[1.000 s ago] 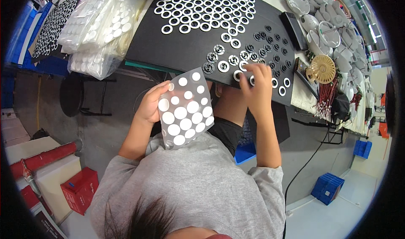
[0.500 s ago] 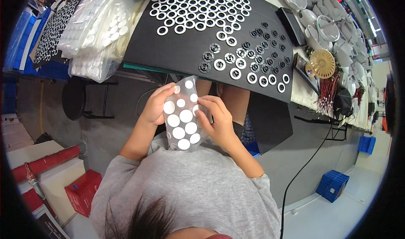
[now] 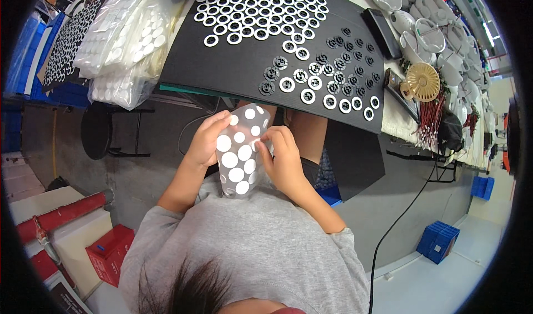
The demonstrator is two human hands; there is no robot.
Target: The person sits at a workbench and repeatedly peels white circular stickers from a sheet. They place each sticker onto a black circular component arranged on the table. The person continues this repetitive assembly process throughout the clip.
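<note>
A clear backing sheet (image 3: 240,154) dotted with white round stickers is held in front of my chest. My left hand (image 3: 204,141) grips its left edge. My right hand (image 3: 283,161) pinches at a sticker on the sheet's right edge, thumb and forefinger together. Just beyond the hands lies a black mat (image 3: 233,47) on the table. It carries several white rings (image 3: 261,6) at the far side and several black round parts (image 3: 327,70), some topped with white discs, nearer me.
Bags of white foam discs (image 3: 122,42) lie left of the mat. A round beige fan (image 3: 423,82), a red wire bundle (image 3: 433,122) and white plastic parts (image 3: 438,20) sit to the right. Red boxes (image 3: 108,253) and a black stool (image 3: 97,131) stand on the floor at left.
My right hand came back from the black parts on the mat to the sticker sheet. The sheet dropped lower, closer to my chest.
</note>
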